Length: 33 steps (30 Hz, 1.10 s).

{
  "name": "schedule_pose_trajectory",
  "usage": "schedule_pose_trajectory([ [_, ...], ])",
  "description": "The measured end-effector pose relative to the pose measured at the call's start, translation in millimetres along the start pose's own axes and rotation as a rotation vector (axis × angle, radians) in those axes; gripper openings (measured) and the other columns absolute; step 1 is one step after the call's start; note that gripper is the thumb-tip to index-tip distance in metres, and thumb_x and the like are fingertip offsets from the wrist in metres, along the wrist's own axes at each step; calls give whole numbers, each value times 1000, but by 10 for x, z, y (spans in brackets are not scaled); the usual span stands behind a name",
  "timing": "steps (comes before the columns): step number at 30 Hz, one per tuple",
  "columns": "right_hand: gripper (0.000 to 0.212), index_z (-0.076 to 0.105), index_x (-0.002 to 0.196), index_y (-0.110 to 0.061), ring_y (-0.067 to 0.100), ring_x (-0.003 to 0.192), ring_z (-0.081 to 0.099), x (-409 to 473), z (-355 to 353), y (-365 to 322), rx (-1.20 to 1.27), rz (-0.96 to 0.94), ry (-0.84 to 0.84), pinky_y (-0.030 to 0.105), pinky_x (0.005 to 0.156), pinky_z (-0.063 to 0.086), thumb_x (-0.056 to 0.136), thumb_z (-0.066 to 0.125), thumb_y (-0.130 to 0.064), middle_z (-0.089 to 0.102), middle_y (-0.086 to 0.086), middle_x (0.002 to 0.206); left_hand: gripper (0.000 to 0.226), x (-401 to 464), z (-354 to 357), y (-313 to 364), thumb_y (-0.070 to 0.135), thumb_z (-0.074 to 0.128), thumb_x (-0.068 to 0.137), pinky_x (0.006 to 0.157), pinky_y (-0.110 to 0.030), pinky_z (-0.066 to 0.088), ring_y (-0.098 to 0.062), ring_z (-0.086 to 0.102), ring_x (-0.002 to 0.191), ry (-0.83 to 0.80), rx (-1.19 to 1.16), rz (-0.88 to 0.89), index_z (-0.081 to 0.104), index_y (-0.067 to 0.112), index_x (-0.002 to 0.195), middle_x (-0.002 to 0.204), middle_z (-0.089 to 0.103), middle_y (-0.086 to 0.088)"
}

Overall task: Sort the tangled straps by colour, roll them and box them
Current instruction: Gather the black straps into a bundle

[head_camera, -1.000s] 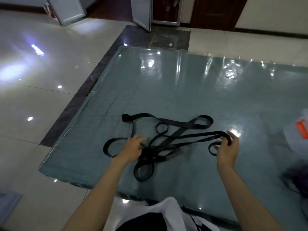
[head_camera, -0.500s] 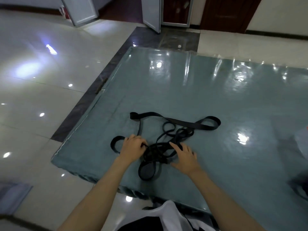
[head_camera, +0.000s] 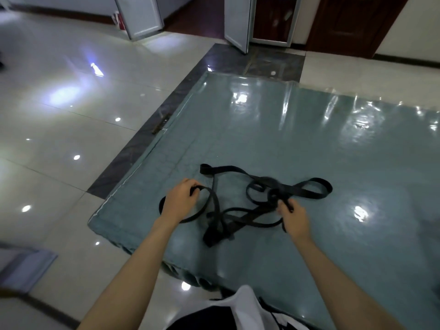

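A tangle of black straps (head_camera: 240, 210) lies on a teal mat (head_camera: 333, 163) covered in glossy plastic, near its front left corner. My left hand (head_camera: 179, 198) pinches a loop at the tangle's left end, lifted a little off the mat. My right hand (head_camera: 291, 216) grips a bunch of strap near the middle-right of the tangle. A long loop (head_camera: 314, 188) trails out to the right, another end (head_camera: 207, 169) curls at the back left. No box is in view.
The mat lies on shiny pale floor tiles (head_camera: 59, 139) with a dark tile border (head_camera: 147, 144) along its left side. White door panels (head_camera: 140, 15) and dark wooden doors (head_camera: 345, 22) stand at the back. A grey object (head_camera: 21, 265) sits at the lower left.
My right hand came in from the far right strap end to the middle and now grips a bunch there. My left hand shifted left and lifted a loop. The tangle bunched up.
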State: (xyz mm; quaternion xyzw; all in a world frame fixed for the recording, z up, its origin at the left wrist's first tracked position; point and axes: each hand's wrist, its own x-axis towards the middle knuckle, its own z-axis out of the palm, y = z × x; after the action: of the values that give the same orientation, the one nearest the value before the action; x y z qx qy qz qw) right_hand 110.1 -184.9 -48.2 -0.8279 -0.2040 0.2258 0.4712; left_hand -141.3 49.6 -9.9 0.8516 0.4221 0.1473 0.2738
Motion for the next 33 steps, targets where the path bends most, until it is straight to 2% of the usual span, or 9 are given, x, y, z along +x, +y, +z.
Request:
schedule_pose_trajectory([
  [3, 27, 64, 91, -7, 20, 63, 67, 222, -172, -126, 218, 20, 131, 33, 65, 58, 109, 58, -26, 71, 11, 80, 14, 105, -31, -54, 13, 67, 99, 83, -35, 53, -22, 67, 96, 62, -27, -33, 75, 18, 109, 110, 69, 0],
  [7, 34, 54, 80, -11, 4, 54, 57, 404, -323, -242, 221, -43, 272, 22, 55, 49, 108, 58, -29, 69, -5, 73, 17, 212, 4, -50, 13, 72, 95, 86, -39, 51, -22, 59, 101, 191, 47, -27, 78, 22, 108, 106, 63, 1],
  [10, 34, 52, 83, -5, 18, 63, 55, 394, -359, -174, 93, -93, 150, 33, 64, 47, 107, 60, -27, 64, 13, 75, 20, 238, 69, -23, 11, 73, 94, 76, -34, 45, -22, 60, 91, 234, 72, -63, 79, 25, 107, 98, 59, 1],
  [14, 26, 56, 83, -8, 19, 67, 54, 262, -262, 15, -192, -184, -85, 31, 63, 44, 105, 65, -20, 57, 5, 75, 23, 231, 203, -16, 10, 59, 103, 61, -38, 55, -19, 66, 67, 129, -110, -152, 72, 28, 109, 80, 70, -1],
  [18, 14, 65, 95, -8, 21, 77, 59, 171, -67, 164, -372, -206, -247, 25, 68, 41, 103, 68, -19, 58, 6, 91, 17, 219, 355, 112, 11, 42, 110, 80, -56, 60, -32, 72, 86, -84, -345, -300, 55, 20, 110, 95, 70, -13],
  [20, 11, 71, 103, -5, 22, 83, 60, 141, 19, 227, -410, -224, -301, 26, 75, 44, 102, 69, -16, 58, 5, 97, 18, 208, 419, 229, 10, 37, 111, 92, -57, 57, -36, 70, 97, -187, -520, -398, 55, 16, 110, 113, 72, -17],
  [22, 12, 73, 108, -6, 22, 91, 63, 123, 84, 271, -440, -251, -354, 28, 83, 50, 101, 70, -16, 61, 4, 105, 16, 192, 427, 354, 9, 42, 110, 87, -53, 58, -38, 73, 99, -252, -781, -481, 55, 15, 116, 130, 69, -14],
  [27, 29, 69, 127, -17, 17, 112, 63, 72, 262, 328, -513, -261, -546, 20, 96, 46, 100, 72, -27, 55, -2, 128, 49, 236, 307, 544, -10, 50, 104, 78, -44, 65, -40, 77, 103, -182, -1193, -411, 54, 22, 141, 140, 64, -2],
  [33, 50, 64, 134, -26, 21, 121, 61, -68, 430, 387, -588, -214, -662, 37, 103, 52, 92, 77, -50, 44, -1, 142, 35, 332, 86, 707, -8, 46, 106, 85, -44, 64, -41, 72, 116, 29, -1659, -404, 63, 8, 131, 140, 61, -19],
])
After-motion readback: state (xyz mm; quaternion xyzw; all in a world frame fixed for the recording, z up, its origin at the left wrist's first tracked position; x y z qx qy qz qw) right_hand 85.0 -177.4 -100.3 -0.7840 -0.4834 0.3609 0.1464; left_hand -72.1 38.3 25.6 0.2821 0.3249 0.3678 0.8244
